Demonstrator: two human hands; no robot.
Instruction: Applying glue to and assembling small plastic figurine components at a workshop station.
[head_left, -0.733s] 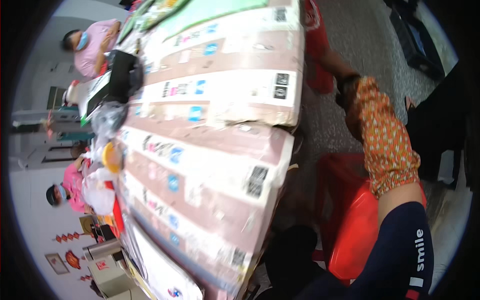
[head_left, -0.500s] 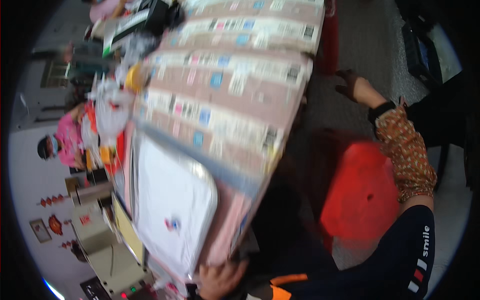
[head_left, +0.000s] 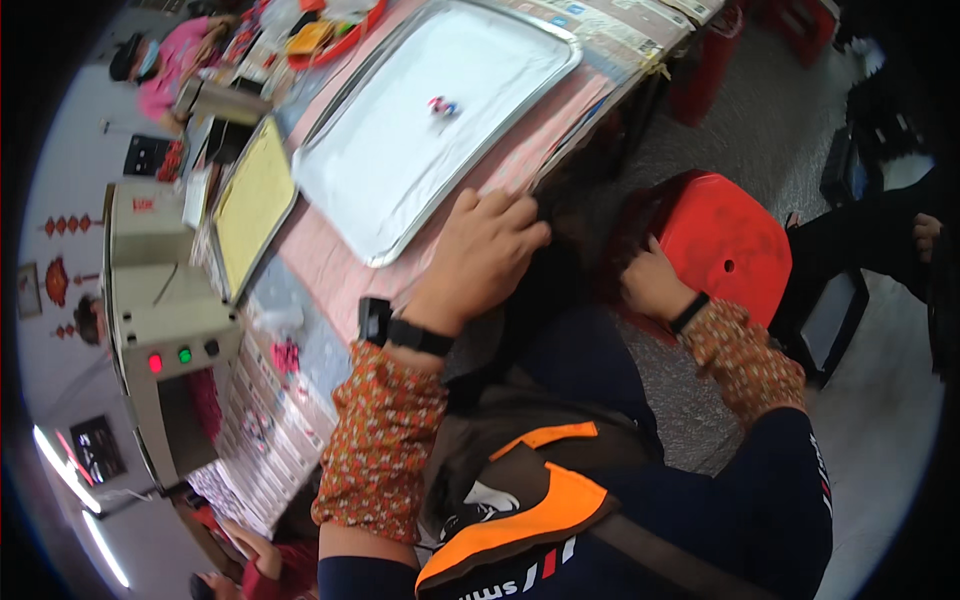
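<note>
My left hand (head_left: 485, 250), dark bands at its wrist, has its fingers curled over the table's near edge, on the pink cloth (head_left: 325, 255). Just beyond it lies a shallow metal tray (head_left: 375, 258) lined in white, bearing a small pink-and-blue piece (head_left: 441, 106). To the right and lower down, my right hand (head_left: 655, 285) grips the side of a red plastic stool (head_left: 725, 240); some of its fingers are hidden behind the stool's rim.
A yellow-lined tray (head_left: 250, 210) leans beside a beige machine (head_left: 165, 270) with lit red and green buttons; a slatted surface (head_left: 265, 430) lies before its opening. People in pink (head_left: 185, 60) and red (head_left: 280, 560) are nearby. More red stools (head_left: 705, 75) stand under the table.
My view has swung, bringing the machine and stool further into sight. My right hand, outstretched beyond the stool before, is now on it. My left hand stays at the table edge.
</note>
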